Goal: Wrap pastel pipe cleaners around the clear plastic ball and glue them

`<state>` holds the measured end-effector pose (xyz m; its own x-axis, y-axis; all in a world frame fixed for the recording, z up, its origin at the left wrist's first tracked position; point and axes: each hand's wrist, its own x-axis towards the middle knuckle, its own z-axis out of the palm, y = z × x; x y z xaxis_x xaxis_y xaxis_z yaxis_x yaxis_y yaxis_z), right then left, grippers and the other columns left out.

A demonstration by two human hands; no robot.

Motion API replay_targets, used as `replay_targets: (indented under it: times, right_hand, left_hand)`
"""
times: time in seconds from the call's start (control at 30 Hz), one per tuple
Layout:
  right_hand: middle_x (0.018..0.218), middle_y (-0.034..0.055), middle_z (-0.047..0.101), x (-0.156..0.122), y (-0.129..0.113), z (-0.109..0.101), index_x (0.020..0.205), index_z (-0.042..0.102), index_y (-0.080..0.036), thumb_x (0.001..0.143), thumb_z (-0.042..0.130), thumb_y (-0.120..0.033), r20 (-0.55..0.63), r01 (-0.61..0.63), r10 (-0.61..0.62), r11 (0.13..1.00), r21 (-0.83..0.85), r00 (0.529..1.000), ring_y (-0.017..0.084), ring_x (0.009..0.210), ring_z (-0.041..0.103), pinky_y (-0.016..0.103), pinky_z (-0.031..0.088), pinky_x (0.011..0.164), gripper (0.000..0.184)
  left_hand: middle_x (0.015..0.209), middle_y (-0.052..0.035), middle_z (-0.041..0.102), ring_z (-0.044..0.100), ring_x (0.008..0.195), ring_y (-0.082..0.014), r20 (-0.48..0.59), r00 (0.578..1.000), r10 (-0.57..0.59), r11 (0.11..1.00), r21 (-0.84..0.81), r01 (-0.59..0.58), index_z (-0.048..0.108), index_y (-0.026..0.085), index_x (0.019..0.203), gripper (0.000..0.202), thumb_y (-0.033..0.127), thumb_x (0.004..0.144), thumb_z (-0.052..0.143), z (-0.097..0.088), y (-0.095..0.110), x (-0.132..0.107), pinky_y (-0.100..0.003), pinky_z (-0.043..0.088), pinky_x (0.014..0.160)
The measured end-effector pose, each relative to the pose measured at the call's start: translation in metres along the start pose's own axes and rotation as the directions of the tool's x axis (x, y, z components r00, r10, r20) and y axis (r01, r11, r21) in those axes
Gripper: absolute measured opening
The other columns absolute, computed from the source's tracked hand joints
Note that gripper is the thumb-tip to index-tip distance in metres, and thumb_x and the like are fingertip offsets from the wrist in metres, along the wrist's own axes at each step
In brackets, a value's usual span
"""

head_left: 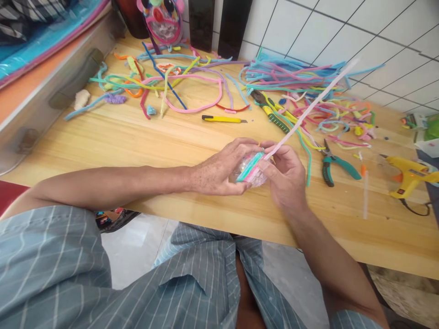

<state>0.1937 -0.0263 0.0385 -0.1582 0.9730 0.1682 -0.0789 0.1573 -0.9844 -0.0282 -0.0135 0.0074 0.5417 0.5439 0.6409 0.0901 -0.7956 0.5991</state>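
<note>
Pinching a fuzzy pale-pink stem [308, 112], right hand [286, 171] kinda slants it toward the tabletop [154, 146] back edge; left hand [219, 169] clamps teal-banded clear plastic [252, 167]

Bright, soft, fairly even light covers the worktop [164, 151], and shadows around the fingers [272, 170] are faint. Small glints show on the clear ball [242, 168] between them. Below and left of the fingers, the floor [137, 240] carries a whitish glare patch. The pink strip [308, 112] slanting up and right from them blurs palely at its tip. Farthest out, the wall tiles [377, 36] and left sleeve [51, 256] look stretched; fine detail is slightly soft.
</note>
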Motion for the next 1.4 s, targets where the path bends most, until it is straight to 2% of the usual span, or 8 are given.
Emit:
replay_targets:
  times: [0.13, 0.37, 0.63, 0.83, 0.97, 1.17, 1.27, 1.4]
  right_hand:
    - [0.130, 0.0009, 0.078, -0.0008, 0.0000, 0.0000, 0.101, 0.078, -0.032, 0.074, 0.105, -0.046, -0.008, 0.001, -0.002, 1.000, -0.024, 1.000, 0.021, 0.117, 0.075, 0.035, 0.066, 0.098, 0.041]
    - [0.132, 0.0029, 0.078, -0.0013, -0.0016, -0.0005, 0.101, 0.077, -0.032, 0.076, 0.103, -0.052, -0.011, -0.008, 0.007, 0.997, -0.072, 1.000, 0.025, 0.123, 0.074, 0.041, 0.064, 0.106, 0.042]
    - [0.133, 0.0031, 0.077, -0.0029, 0.0009, -0.0043, 0.101, 0.079, -0.031, 0.083, 0.099, -0.051, 0.021, 0.044, -0.042, 0.995, -0.091, 0.999, 0.025, 0.126, 0.072, 0.045, 0.060, 0.114, 0.033]
    - [0.133, 0.0036, 0.076, -0.0032, 0.0001, -0.0037, 0.100, 0.078, -0.031, 0.082, 0.099, -0.050, 0.021, 0.032, -0.030, 0.994, -0.103, 0.999, 0.026, 0.126, 0.072, 0.044, 0.061, 0.112, 0.034]
    - [0.133, 0.0033, 0.076, -0.0028, 0.0001, -0.0032, 0.100, 0.079, -0.031, 0.083, 0.099, -0.050, 0.017, 0.034, -0.033, 0.995, -0.089, 0.999, 0.025, 0.124, 0.072, 0.043, 0.063, 0.109, 0.032]
    - [0.134, 0.0039, 0.077, -0.0032, -0.0007, -0.0035, 0.100, 0.080, -0.031, 0.085, 0.097, -0.053, 0.021, 0.041, -0.038, 0.991, -0.124, 0.999, 0.027, 0.130, 0.072, 0.048, 0.060, 0.117, 0.031]
    - [0.134, 0.0042, 0.077, -0.0041, -0.0040, -0.0040, 0.103, 0.083, -0.033, 0.089, 0.092, -0.054, 0.028, 0.081, -0.077, 0.983, -0.167, 0.997, 0.029, 0.136, 0.069, 0.051, 0.056, 0.124, 0.027]
    - [0.138, 0.0030, 0.076, -0.0051, -0.0082, -0.0054, 0.117, 0.086, -0.038, 0.099, 0.081, -0.055, 0.044, 0.171, -0.166, 0.965, -0.197, 0.985, 0.030, 0.141, 0.067, 0.054, 0.051, 0.130, 0.026]
  left_hand:
    - [0.161, -0.0218, 0.056, 0.053, 0.157, -0.0402, 0.008, 1.000, 0.010, 1.000, 0.012, -0.010, 0.039, 0.028, 0.168, 0.084, 0.038, 0.095, 0.078, 0.0000, -0.0018, -0.0005, -0.066, 0.051, 0.129]
    - [0.163, -0.0206, 0.055, 0.052, 0.158, -0.0393, 0.025, 1.000, -0.008, 1.000, 0.014, 0.008, 0.037, 0.031, 0.168, 0.078, 0.048, 0.101, 0.074, -0.0002, -0.0026, -0.0012, -0.067, 0.050, 0.129]
    - [0.162, -0.0203, 0.056, 0.052, 0.157, -0.0378, 0.027, 1.000, 0.007, 1.000, 0.010, -0.007, 0.036, 0.031, 0.169, 0.072, 0.051, 0.107, 0.067, -0.0025, 0.0006, -0.0001, -0.066, 0.051, 0.130]
    - [0.162, -0.0195, 0.057, 0.052, 0.159, -0.0360, 0.035, 0.999, -0.009, 1.000, 0.011, 0.008, 0.040, 0.031, 0.168, 0.067, 0.058, 0.111, 0.060, -0.0040, 0.0014, -0.0002, -0.064, 0.052, 0.131]
    - [0.161, -0.0199, 0.057, 0.051, 0.159, -0.0352, 0.036, 0.999, 0.015, 1.000, 0.011, -0.015, 0.039, 0.030, 0.169, 0.066, 0.055, 0.111, 0.060, -0.0047, 0.0004, -0.0006, -0.063, 0.051, 0.131]
    - [0.163, -0.0189, 0.058, 0.052, 0.159, -0.0382, 0.031, 0.999, -0.022, 0.998, -0.050, 0.023, 0.041, 0.033, 0.169, 0.069, 0.053, 0.108, 0.067, -0.0045, -0.0007, -0.0008, -0.066, 0.049, 0.132]
    - [0.162, -0.0179, 0.059, 0.054, 0.157, -0.0382, 0.005, 1.000, -0.026, 0.996, -0.089, 0.026, 0.042, 0.034, 0.170, 0.071, 0.053, 0.108, 0.069, -0.0042, -0.0008, -0.0005, -0.065, 0.048, 0.132]
    - [0.161, -0.0184, 0.059, 0.056, 0.156, -0.0360, -0.010, 1.000, -0.014, 0.995, -0.103, 0.013, 0.042, 0.033, 0.170, 0.071, 0.048, 0.107, 0.071, -0.0048, -0.0006, -0.0009, -0.061, 0.049, 0.132]
